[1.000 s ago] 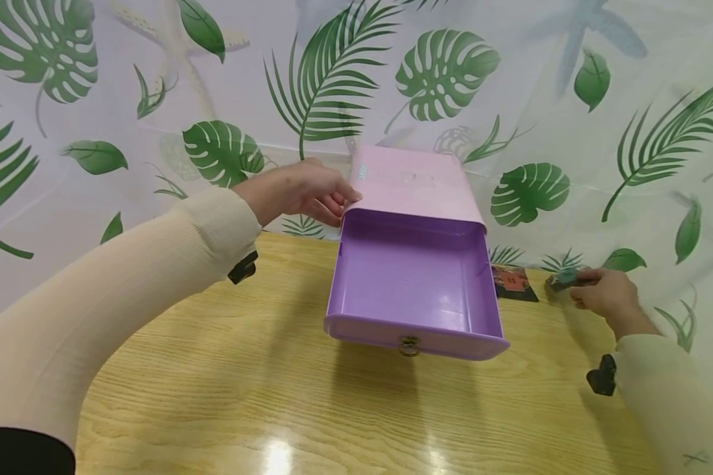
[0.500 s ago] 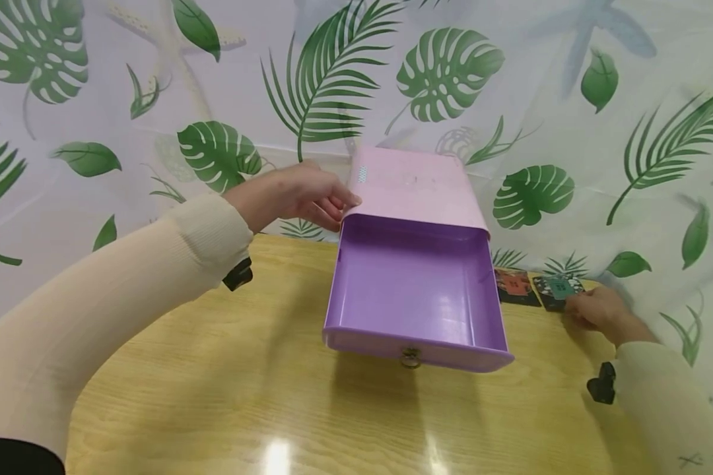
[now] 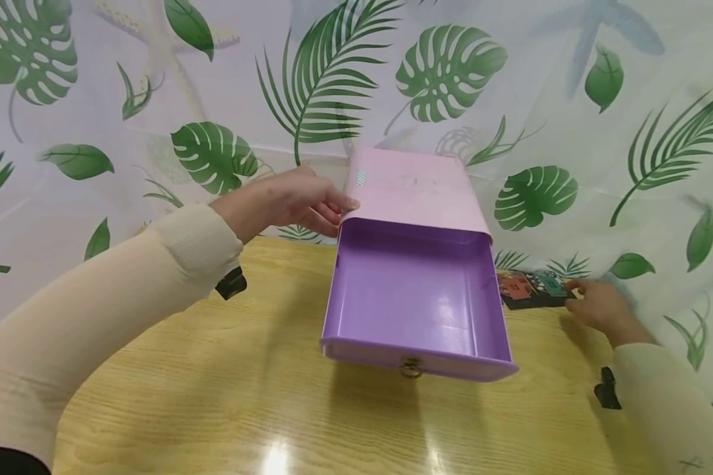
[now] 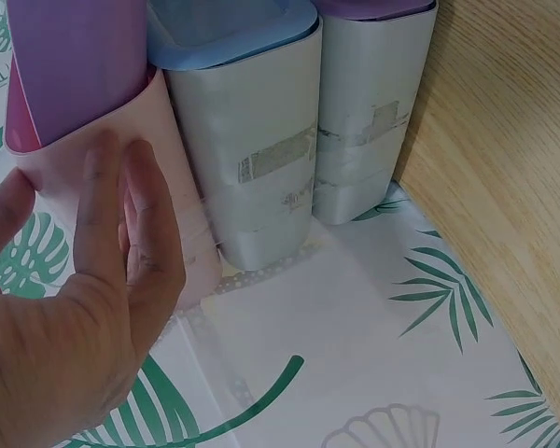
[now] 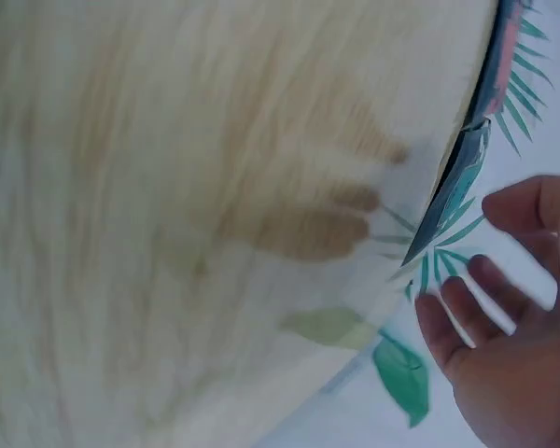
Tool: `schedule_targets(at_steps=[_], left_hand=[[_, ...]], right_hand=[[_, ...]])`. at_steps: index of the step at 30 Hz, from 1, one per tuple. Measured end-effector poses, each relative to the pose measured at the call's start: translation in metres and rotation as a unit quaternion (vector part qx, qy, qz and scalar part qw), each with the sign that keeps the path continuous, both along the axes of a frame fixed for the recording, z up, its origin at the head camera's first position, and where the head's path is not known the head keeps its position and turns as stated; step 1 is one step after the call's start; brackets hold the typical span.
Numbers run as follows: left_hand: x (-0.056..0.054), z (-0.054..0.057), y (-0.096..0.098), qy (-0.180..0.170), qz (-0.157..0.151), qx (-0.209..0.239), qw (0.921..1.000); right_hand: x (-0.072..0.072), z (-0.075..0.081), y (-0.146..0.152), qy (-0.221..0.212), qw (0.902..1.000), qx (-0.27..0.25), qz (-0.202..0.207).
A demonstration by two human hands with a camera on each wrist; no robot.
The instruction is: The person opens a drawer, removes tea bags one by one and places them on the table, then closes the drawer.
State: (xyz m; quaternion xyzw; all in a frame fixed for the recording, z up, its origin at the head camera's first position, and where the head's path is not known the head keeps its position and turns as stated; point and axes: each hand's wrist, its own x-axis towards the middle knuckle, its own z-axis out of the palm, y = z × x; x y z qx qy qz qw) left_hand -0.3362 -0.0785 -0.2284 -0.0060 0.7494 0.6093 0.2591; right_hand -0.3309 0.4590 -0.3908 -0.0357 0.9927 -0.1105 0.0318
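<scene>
Below the pulled-out purple drawer (image 3: 404,290), nearest the viewer, spreads a wood-grain table (image 3: 232,396); a ring pull (image 3: 411,371) hangs on the drawer's front. Right of the drawer, the right hand (image 3: 600,307) has thumb and fingers spread, just beside a teal-labelled packet (image 3: 549,284); whether they touch, I cannot tell. A red-labelled packet (image 3: 515,285) lies between that packet and the drawer. At the drawer's rear left, the left hand (image 3: 309,201) touches the pink case (image 3: 416,188), thumb at its edge, fingers fairly straight along its side. Behind the drawer hangs leaf-print cloth (image 3: 226,66).
</scene>
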Motion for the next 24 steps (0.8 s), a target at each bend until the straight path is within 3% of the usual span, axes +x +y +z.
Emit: schedule_targets(at_steps=[2, 5, 8, 11, 16, 20, 24], left_hand=[[0.000, -0.001, 0.000, -0.003, 0.004, 0.005, 1.0000], [0.000, -0.002, -0.001, -0.002, 0.005, 0.009, 0.9999], [0.001, -0.003, -0.001, 0.004, 0.004, 0.009, 0.9999], [0.001, -0.003, -0.002, 0.008, 0.000, 0.008, 0.9999], [0.002, -0.004, -0.003, 0.006, -0.001, 0.010, 0.9999], [0.001, -0.004, -0.004, 0.005, -0.001, 0.011, 0.9999], [0.000, -0.003, -0.003, 0.007, -0.007, 0.009, 0.9999]], right_hand=[[-0.002, -0.003, -0.003, 0.024, 0.9976, 0.041, 0.050], [-0.002, -0.007, -0.009, 0.029, 0.9921, 0.032, 0.118], [0.000, -0.005, -0.019, 0.038, 0.9875, 0.015, 0.152], [0.004, 0.010, -0.034, 0.049, 0.9879, 0.012, 0.146], [0.019, 0.055, -0.071, 0.092, 0.9911, -0.009, 0.096], [0.038, 0.091, -0.099, 0.136, 0.9885, -0.015, 0.064], [0.059, 0.117, -0.121, 0.174, 0.9827, -0.011, 0.063]])
